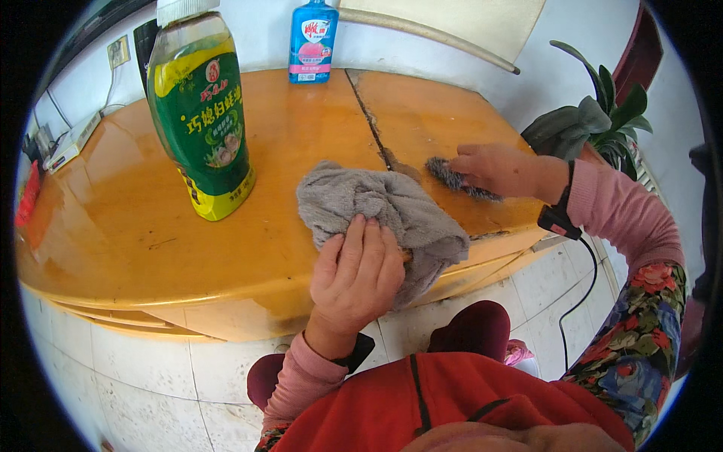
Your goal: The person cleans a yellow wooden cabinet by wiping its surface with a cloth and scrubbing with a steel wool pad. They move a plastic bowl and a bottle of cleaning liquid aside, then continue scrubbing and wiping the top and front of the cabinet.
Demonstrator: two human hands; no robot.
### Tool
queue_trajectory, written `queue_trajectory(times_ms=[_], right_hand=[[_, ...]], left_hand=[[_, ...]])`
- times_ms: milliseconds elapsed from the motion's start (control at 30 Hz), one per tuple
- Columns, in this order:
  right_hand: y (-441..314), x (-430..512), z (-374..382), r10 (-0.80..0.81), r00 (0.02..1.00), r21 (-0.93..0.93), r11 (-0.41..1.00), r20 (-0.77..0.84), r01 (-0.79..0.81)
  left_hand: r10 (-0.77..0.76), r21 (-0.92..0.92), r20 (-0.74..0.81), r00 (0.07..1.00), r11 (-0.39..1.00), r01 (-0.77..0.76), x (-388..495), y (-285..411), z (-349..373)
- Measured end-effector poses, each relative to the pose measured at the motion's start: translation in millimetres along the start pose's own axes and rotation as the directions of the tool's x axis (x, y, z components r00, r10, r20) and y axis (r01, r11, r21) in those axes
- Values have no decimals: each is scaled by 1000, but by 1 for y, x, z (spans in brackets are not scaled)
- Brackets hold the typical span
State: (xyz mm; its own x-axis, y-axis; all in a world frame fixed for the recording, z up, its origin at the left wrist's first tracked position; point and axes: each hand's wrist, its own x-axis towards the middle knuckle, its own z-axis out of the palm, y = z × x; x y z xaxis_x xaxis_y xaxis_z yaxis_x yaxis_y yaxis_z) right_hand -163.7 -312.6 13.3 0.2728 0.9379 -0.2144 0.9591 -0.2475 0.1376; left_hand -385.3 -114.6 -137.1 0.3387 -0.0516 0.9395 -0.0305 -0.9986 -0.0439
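Observation:
My left hand (357, 271) rests on a crumpled grey cloth (390, 206) near the front edge of a varnished wooden cabinet top (271, 248). Its fingertips press into the cloth, which droops over the edge. My right hand (497, 172) grips a dark grey steel-wool scourer (452, 172) against the wood, right of the cloth. A dark stained seam runs across the top, and a brown wet-looking patch lies between cloth and scourer. Left of the cloth stands a green and yellow squeeze bottle (209, 130) with a white cap.
A blue bottle of liquid (314, 45) stands by the wall. A potted plant (599, 121) is beyond the right end. At the far left are a white box (74, 141), cables and a red packet (28, 195). A black cable (582, 299) hangs from my right wrist.

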Motion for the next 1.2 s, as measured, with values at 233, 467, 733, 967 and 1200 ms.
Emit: queue_trajectory(times_ms=[233, 467, 733, 967, 1200], right_hand=[[61, 77, -7, 307, 939, 2, 951, -154, -311], [94, 100, -40, 337, 931, -47, 937, -142, -346], [124, 88, 10, 454, 886, 28, 888, 94, -459], [167, -14, 20, 607, 696, -179, 788, 384, -589], [221, -62, 53, 770, 614, 306, 550, 174, -777]], left_hand=[[51, 40, 18, 999, 998, -52, -2, -4, -1], [64, 70, 9, 998, 996, -64, -1, -4, 0], [60, 85, 18, 998, 995, -61, -3, -4, 1], [41, 72, 28, 999, 996, -43, -2, -2, 1], [40, 107, -29, 999, 994, -37, -2, 0, 8]])
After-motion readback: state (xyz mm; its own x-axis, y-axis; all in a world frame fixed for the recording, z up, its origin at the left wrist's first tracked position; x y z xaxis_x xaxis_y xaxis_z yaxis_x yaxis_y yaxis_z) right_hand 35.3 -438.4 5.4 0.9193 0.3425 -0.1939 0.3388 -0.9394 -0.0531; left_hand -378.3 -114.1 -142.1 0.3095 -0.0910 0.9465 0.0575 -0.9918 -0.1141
